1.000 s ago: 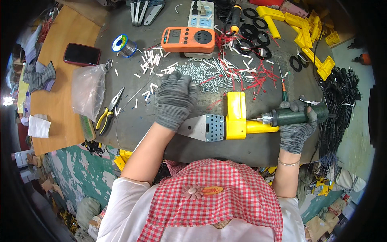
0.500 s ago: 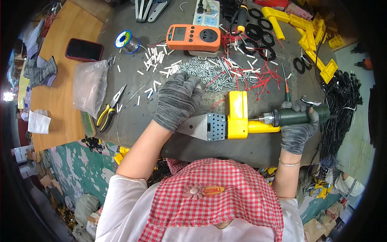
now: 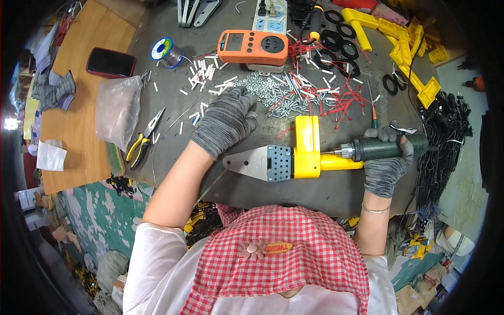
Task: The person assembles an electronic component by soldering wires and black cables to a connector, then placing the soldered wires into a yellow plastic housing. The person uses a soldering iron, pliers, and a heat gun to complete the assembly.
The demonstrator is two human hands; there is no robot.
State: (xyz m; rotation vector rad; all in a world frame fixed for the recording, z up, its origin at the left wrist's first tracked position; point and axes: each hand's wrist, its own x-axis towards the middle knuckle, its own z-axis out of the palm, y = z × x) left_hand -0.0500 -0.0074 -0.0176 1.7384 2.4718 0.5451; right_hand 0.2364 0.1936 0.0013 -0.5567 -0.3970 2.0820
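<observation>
My left hand (image 3: 227, 123), in a grey knit glove, is at the near left edge of a pile of small metal nuts (image 3: 255, 86). Its fingers are curled together, and whatever they pinch is hidden. Wrapped in my right hand (image 3: 387, 170), also gloved, is a dark green electric screwdriver (image 3: 380, 149) with a silver chuck, lying level. Its bit points left to the side of a yellow plastic housing (image 3: 307, 149) with a yellow handle. From this housing a pointed grey metal plate (image 3: 251, 163) extends left past a perforated blue-grey bracket (image 3: 279, 163). Loose screws (image 3: 289, 107) lie just beyond.
An orange meter (image 3: 252, 47) stands behind the nuts, among white sleeves and red wires (image 3: 341, 105). Pliers (image 3: 146, 139), a solder spool (image 3: 167, 53) and a plastic bag (image 3: 116, 110) lie left. Yellow housings (image 3: 404, 50), black rings (image 3: 389, 84) and black cables (image 3: 446, 136) crowd the right.
My left hand has drawn slightly left and back from the nuts, uncovering the metal plate's pointed end. The yellow housing and the screwdriver have shifted slightly left.
</observation>
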